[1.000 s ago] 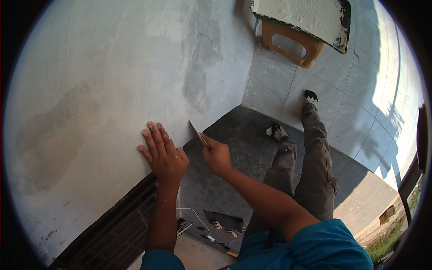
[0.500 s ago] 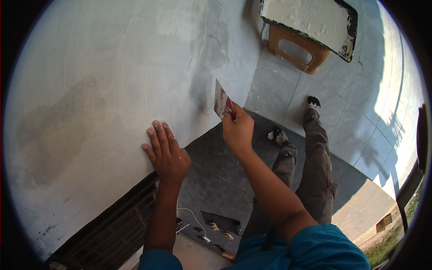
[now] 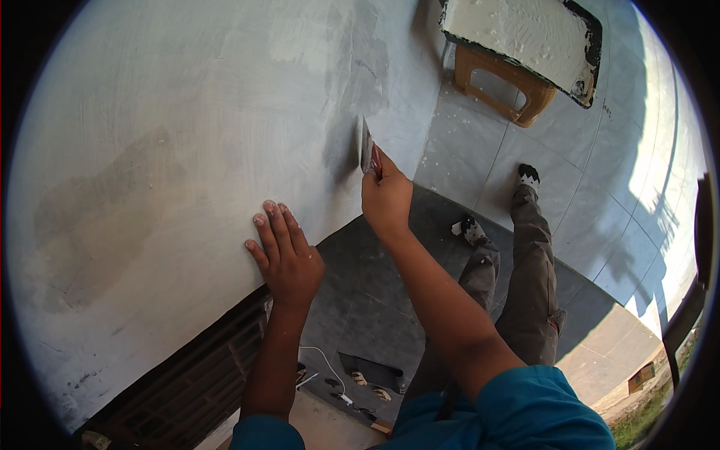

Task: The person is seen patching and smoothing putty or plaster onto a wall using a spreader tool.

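Observation:
My right hand [image 3: 388, 196] grips a putty knife [image 3: 367, 150] by its reddish handle. The wide metal blade is turned nearly edge-on at the wall [image 3: 247, 112], over a darker grey patch; whether it touches the surface I cannot tell. My left hand [image 3: 289, 251] lies against the wall lower down, its fingers stretched out and holding nothing. White smears mark the left fingertips. The wall is whitish and streaked, with a larger damp-looking patch [image 3: 105, 217] to the left.
A black-rimmed tray [image 3: 517, 41] of white paste rests on a tan plastic stool [image 3: 506, 86] at the upper right. My feet, in black-and-white socks [image 3: 529, 175], are on the tiled floor [image 3: 551, 150]. A dark lattice [image 3: 195, 367] runs along the lower left. A white cable [image 3: 330, 367] and sandals [image 3: 360, 378] lie below.
My right hand has moved slightly up and left, and the putty knife has turned from showing its blade face to nearly edge-on at the wall. The left hand stays against the wall.

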Demonstrator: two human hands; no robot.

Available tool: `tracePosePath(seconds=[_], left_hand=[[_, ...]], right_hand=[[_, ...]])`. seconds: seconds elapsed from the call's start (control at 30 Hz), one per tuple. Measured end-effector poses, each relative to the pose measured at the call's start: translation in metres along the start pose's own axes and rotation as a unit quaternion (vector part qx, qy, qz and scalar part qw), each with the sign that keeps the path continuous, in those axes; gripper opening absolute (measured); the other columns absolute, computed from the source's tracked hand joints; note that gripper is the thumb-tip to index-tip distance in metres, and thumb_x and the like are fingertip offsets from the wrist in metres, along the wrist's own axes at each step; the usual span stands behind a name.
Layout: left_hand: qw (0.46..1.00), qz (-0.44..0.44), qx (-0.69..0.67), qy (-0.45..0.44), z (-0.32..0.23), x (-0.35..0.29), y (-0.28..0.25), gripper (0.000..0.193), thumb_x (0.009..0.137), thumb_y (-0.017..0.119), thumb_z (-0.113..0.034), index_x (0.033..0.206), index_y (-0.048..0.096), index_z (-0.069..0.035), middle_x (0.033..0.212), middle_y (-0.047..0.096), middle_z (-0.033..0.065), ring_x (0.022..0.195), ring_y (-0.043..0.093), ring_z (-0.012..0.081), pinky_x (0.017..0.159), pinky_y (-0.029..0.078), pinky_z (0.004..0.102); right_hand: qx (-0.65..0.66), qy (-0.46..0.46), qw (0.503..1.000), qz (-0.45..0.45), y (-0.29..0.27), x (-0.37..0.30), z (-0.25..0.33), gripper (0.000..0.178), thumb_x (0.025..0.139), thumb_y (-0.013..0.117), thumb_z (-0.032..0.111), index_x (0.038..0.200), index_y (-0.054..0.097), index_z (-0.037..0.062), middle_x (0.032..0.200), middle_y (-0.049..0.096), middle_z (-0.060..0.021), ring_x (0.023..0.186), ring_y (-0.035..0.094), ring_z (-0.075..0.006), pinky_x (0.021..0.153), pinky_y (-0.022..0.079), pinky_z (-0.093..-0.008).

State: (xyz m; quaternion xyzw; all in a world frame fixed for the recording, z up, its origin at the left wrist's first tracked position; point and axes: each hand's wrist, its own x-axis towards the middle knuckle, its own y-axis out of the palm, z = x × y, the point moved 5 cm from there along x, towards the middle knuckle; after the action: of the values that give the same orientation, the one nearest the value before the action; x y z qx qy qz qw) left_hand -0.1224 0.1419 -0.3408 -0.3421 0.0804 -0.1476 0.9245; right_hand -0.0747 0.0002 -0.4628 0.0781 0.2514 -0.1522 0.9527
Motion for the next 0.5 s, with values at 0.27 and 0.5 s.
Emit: tracePosePath(seconds=[0.27,0.5], left_hand=[[1.000,0.002,-0.010,-0.011,0.007,-0.006,0.001,0.057,0.084,0.044,-0.016,0.137,0.048,0.004,0.151,0.038,0.0194,0.145,0.027,0.0363,0.117,0.000,0.0557],[1.000,-0.005,-0.025,-0.007,-0.002,0.002,0.000,0.059,0.082,0.044,-0.016,0.138,0.047,0.006,0.151,0.037,0.0206,0.144,0.027,0.0371,0.117,0.000,0.0556]], right_hand=[[0.064,-0.036,0.997,0.035,-0.011,-0.054,-0.021,0.032,0.083,0.056,0.003,0.114,0.067,0.0001,0.082,0.070,-0.0174,0.068,0.068,-0.0177,0.066,0.051,-0.0306],[-0.100,-0.033,0.994,0.002,0.027,0.014,-0.011,0.033,0.080,0.057,0.010,0.109,0.066,-0.0025,0.085,0.067,-0.0254,0.077,0.068,-0.0363,0.071,0.052,-0.0406]])
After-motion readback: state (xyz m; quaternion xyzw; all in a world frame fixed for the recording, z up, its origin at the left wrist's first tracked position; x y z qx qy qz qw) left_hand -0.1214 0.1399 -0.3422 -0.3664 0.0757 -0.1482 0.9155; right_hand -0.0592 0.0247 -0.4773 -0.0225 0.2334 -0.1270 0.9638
